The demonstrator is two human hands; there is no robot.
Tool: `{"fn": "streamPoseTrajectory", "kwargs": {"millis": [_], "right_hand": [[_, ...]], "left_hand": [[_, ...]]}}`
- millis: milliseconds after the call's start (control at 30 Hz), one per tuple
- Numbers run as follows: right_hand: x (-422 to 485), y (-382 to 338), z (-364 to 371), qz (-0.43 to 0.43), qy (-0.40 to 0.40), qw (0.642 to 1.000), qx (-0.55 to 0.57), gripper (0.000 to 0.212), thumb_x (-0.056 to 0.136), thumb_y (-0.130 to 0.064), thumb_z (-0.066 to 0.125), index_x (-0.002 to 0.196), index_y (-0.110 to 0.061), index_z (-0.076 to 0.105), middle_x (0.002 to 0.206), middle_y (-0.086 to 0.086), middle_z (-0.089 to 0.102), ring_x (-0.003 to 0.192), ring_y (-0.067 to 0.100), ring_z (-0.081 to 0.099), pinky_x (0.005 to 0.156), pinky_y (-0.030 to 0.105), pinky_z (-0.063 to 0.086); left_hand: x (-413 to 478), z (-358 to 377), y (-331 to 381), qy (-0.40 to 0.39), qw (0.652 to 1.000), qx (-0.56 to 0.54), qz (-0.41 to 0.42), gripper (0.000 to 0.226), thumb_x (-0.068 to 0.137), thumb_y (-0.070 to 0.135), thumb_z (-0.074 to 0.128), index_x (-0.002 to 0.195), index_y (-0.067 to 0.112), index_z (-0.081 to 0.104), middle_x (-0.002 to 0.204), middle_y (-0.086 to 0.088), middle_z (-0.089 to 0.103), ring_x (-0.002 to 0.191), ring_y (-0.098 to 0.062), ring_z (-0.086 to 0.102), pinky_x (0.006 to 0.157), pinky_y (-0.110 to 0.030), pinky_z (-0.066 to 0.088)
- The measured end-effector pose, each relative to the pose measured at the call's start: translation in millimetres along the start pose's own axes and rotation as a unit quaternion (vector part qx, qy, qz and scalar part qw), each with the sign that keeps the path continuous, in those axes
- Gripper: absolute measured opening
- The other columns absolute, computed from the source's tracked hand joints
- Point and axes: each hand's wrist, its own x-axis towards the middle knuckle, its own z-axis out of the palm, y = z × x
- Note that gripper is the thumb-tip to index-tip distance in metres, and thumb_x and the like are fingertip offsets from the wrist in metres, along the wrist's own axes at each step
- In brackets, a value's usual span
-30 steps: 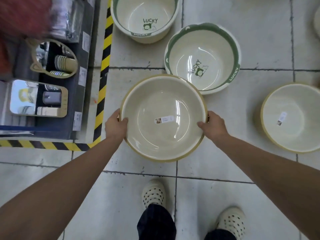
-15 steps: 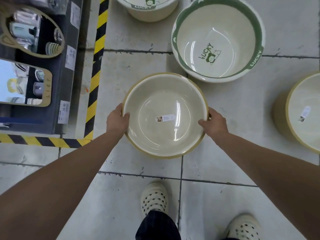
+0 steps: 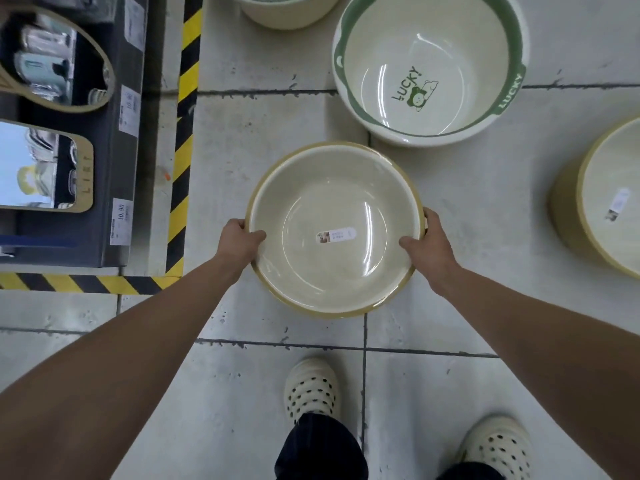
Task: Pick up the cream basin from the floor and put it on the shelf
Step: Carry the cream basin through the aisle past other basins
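Note:
A cream basin (image 3: 304, 188) with a tan rim and a small white label in its bottom sits in the middle of the view, above the grey floor tiles. My left hand (image 3: 239, 239) grips its left rim, thumb inside. My right hand (image 3: 427, 244) grips the right rim in the same way. The dark shelf (image 3: 114, 161) stands at the left, behind yellow-black tape.
A green-rimmed "LUCKY" basin (image 3: 485, 57) sits on the floor beyond, another (image 3: 287, 15) at the top edge, and a second cream basin (image 3: 588, 209) at the right. Mirrors (image 3: 41, 168) and price tags are on the shelf. My two shoes (image 3: 311, 389) are below.
The basin stays in both hands. The view has shifted, so the floor basins and the shelf now sit higher and further out in the picture; the held basin looks slightly lower.

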Motion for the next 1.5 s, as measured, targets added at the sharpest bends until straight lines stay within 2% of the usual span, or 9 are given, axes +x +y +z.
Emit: {"fn": "streamPoseTrajectory", "kwargs": {"millis": [100, 267, 400, 500, 767, 900, 1033, 1267, 1500], "right_hand": [[-18.7, -3.3, -28.9, 0.023, 0.0, 0.999, 0.023, 0.066, 0.088, -0.007, 0.063, 0.147, -0.029, 0.042, 0.11, -0.004, 0.062, 0.105, 0.025, 0.064, 0.086, 0.043, 0.058], [-59.0, -24.6, -103.7, 0.024, 0.028, 0.999, -0.002, 0.053, 0.088, -0.009, 0.066, 0.138, -0.017, 0.049, 0.115, 0.003, 0.062, 0.097, 0.023, 0.061, 0.069, 0.032, 0.053], [-98.9, -47.7, -176.5, 0.013, 0.076, 0.997, 0.016, 0.048, 0.088, -0.022, 0.075, 0.13, -0.016, 0.053, 0.112, 0.003, 0.063, 0.097, 0.023, 0.062, 0.072, 0.03, 0.053], [-131.7, -64.2, -236.5, 0.006, 0.109, 0.993, 0.036, 0.044, 0.087, -0.029, 0.078, 0.122, -0.016, 0.055, 0.105, -0.001, 0.063, 0.086, 0.015, 0.061, 0.058, 0.018, 0.045], [-198.8, -71.9, -382.1, 0.027, 0.165, 0.985, 0.041, 0.041, 0.087, -0.03, 0.076, 0.121, -0.013, 0.059, 0.101, 0.0, 0.065, 0.095, 0.025, 0.066, 0.078, 0.036, 0.056], [-217.0, -70.1, -436.6, 0.038, 0.171, 0.983, 0.048, 0.041, 0.091, -0.024, 0.073, 0.125, -0.01, 0.056, 0.102, 0.001, 0.061, 0.094, 0.023, 0.062, 0.067, 0.029, 0.048], [-217.9, -62.6, -479.7, 0.048, 0.18, 0.981, 0.053, 0.044, 0.091, -0.022, 0.072, 0.128, -0.009, 0.054, 0.106, 0.002, 0.061, 0.093, 0.021, 0.058, 0.066, 0.025, 0.042], [-186.2, -47.6, -517.1, 0.087, 0.186, 0.976, 0.072, 0.048, 0.085, -0.033, 0.08, 0.119, -0.014, 0.052, 0.102, 0.002, 0.062, 0.094, 0.023, 0.061, 0.078, 0.033, 0.049], [-122.3, -26.2, -522.0, 0.151, 0.191, 0.967, 0.071, 0.046, 0.09, -0.023, 0.074, 0.128, -0.009, 0.054, 0.107, 0.006, 0.063, 0.091, 0.023, 0.06, 0.075, 0.032, 0.047]], "left_hand": [[-24.7, 5.4, 17.7, 0.003, 1.0, -0.03, -0.004, 0.031, 0.09, 0.008, 0.063, 0.12, 0.001, 0.058, 0.099, -0.011, 0.064, 0.073, -0.019, 0.061, 0.064, -0.035, 0.056], [-83.1, 14.6, 74.4, -0.023, 0.998, -0.002, 0.053, 0.034, 0.086, 0.005, 0.063, 0.119, 0.001, 0.058, 0.104, -0.015, 0.065, 0.084, -0.032, 0.066, 0.057, -0.033, 0.053], [-142.2, 27.2, 134.8, -0.034, 0.996, -0.019, 0.079, 0.03, 0.088, 0.013, 0.069, 0.114, 0.01, 0.055, 0.091, -0.002, 0.059, 0.074, -0.021, 0.061, 0.051, -0.029, 0.048], [-192.6, 38.0, 179.1, -0.055, 0.994, -0.044, 0.089, 0.029, 0.089, 0.018, 0.073, 0.111, 0.012, 0.056, 0.092, 0.0, 0.061, 0.076, -0.021, 0.062, 0.055, -0.031, 0.052], [-312.2, 74.4, 279.3, -0.101, 0.988, 0.002, 0.12, 0.025, 0.09, 0.011, 0.069, 0.113, 0.012, 0.058, 0.097, -0.007, 0.064, 0.084, -0.031, 0.065, 0.069, -0.048, 0.061], [-348.6, 98.9, 324.2, -0.113, 0.982, 0.041, 0.148, 0.031, 0.089, 0.009, 0.069, 0.119, 0.009, 0.061, 0.1, -0.009, 0.066, 0.09, -0.032, 0.067, 0.078, -0.048, 0.06], [-364.2, 129.4, 357.7, -0.133, 0.972, 0.083, 0.173, 0.028, 0.089, 0.011, 0.068, 0.116, 0.01, 0.061, 0.1, -0.007, 0.066, 0.09, -0.028, 0.065, 0.067, -0.032, 0.053], [-350.4, 187.7, 402.7, -0.167, 0.961, 0.123, 0.18, 0.033, 0.09, 0.011, 0.07, 0.122, 0.005, 0.061, 0.097, -0.005, 0.065, 0.079, -0.017, 0.063, 0.059, -0.026, 0.048], [-293.9, 251.6, 421.6, -0.182, 0.959, 0.15, 0.155, 0.038, 0.087, 0.008, 0.071, 0.123, 0.003, 0.063, 0.103, -0.009, 0.068, 0.094, -0.032, 0.067, 0.074, -0.035, 0.053]]}}
